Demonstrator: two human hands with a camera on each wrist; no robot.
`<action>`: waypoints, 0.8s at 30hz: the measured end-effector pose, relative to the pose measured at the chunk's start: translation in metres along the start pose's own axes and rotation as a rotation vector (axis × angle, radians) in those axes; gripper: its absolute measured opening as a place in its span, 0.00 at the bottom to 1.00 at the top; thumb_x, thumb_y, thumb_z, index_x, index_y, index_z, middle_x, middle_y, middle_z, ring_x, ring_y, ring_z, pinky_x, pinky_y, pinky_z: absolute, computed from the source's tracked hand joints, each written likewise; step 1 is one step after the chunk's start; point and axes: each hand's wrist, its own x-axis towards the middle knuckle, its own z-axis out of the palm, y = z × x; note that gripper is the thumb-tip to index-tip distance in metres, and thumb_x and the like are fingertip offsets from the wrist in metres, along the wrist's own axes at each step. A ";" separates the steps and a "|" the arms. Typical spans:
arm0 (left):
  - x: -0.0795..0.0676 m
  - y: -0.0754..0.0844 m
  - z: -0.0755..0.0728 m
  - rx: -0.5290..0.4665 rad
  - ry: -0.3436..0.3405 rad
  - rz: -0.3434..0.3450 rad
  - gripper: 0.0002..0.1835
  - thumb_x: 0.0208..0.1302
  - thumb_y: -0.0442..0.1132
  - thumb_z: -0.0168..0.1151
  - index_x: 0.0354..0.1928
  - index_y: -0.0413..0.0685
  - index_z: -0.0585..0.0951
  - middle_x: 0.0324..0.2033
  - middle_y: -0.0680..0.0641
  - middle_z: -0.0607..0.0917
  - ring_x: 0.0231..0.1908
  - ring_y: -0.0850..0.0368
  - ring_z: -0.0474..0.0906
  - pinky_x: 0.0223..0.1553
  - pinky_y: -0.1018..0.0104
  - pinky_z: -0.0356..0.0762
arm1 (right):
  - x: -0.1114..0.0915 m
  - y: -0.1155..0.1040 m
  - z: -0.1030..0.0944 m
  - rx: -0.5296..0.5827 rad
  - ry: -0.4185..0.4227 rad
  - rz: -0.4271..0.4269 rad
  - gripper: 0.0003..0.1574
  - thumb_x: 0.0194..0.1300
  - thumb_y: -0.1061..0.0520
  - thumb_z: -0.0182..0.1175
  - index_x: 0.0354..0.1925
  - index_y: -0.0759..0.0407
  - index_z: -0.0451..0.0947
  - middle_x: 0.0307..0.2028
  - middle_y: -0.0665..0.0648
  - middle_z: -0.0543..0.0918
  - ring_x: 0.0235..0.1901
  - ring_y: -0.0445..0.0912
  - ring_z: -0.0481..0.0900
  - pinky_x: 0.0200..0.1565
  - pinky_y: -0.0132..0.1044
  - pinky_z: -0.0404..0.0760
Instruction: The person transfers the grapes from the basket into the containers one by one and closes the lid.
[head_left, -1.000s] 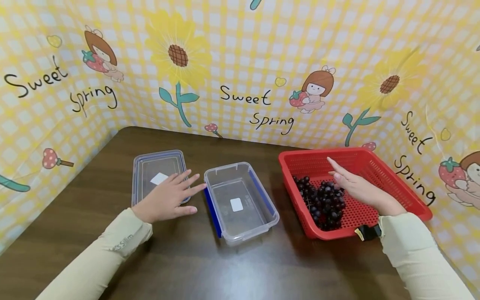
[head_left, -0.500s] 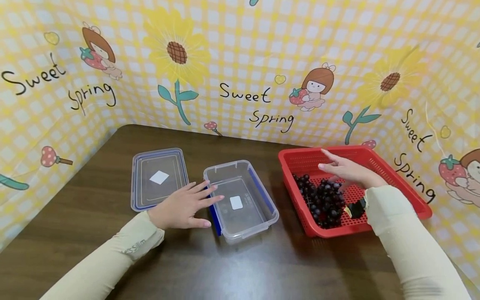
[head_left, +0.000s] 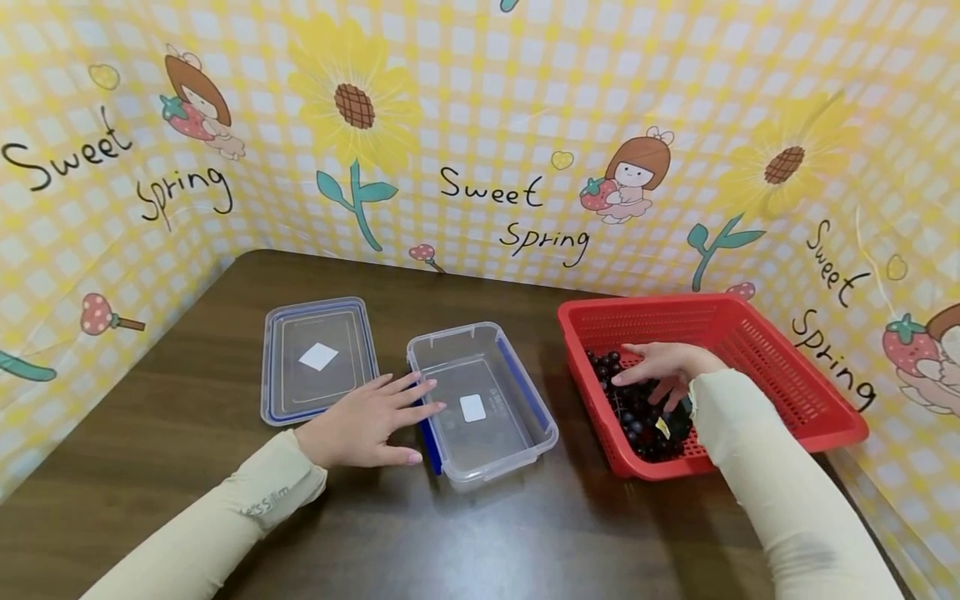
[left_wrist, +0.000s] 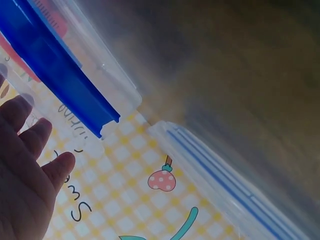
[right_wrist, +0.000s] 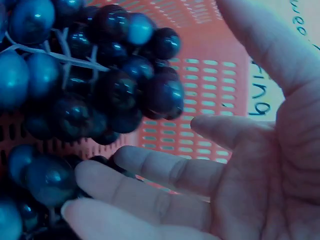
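Dark grapes (head_left: pixel 637 427) lie in a bunch at the left side of a red plastic basket (head_left: pixel 806 383). Over them my right hand (head_left: pixel 671 367) reaches down, thumb and fingers spread apart. The right wrist view shows the bunch's pale stem (right_wrist: pixel 70 59) and fingertips right at the lower grapes (right_wrist: pixel 50 180). My left hand (head_left: pixel 367 421) has its fingers straight, with the fingertips at the left rim of a clear plastic container (head_left: pixel 498 450). Along that rim runs a blue side clip (left_wrist: pixel 55 70).
A clear lid (head_left: pixel 300 392) with a blue seal and a white label lies left of the container. A dark wooden table (head_left: pixel 480 550) carries everything. Yellow checked cloth (head_left: pixel 480 108) stands as a wall behind and at both sides.
My right hand has moved left and down, from over the basket's middle to the grapes. My left hand has moved right, off the lid to the container's rim.
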 end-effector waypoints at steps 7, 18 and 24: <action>-0.004 0.001 0.000 0.032 0.007 0.019 0.33 0.65 0.64 0.50 0.66 0.53 0.72 0.66 0.39 0.68 0.67 0.36 0.59 0.61 0.37 0.59 | 0.014 -0.011 0.008 -0.009 -0.050 -0.012 0.62 0.64 0.50 0.60 0.73 0.66 0.27 0.71 0.76 0.37 0.61 0.68 0.65 0.53 0.56 0.74; -0.003 0.003 0.000 0.044 0.010 0.017 0.33 0.65 0.64 0.50 0.66 0.54 0.72 0.66 0.40 0.68 0.67 0.37 0.60 0.62 0.38 0.59 | 0.036 -0.010 0.021 0.027 -0.027 -0.054 0.67 0.61 0.56 0.62 0.70 0.73 0.20 0.71 0.74 0.27 0.70 0.67 0.32 0.65 0.65 0.46; -0.003 0.004 -0.002 0.032 0.024 0.014 0.34 0.66 0.67 0.45 0.65 0.54 0.74 0.65 0.40 0.70 0.66 0.37 0.61 0.61 0.39 0.60 | 0.045 -0.011 0.023 -0.018 -0.003 -0.063 0.67 0.61 0.59 0.62 0.70 0.69 0.17 0.70 0.74 0.24 0.70 0.65 0.26 0.66 0.64 0.42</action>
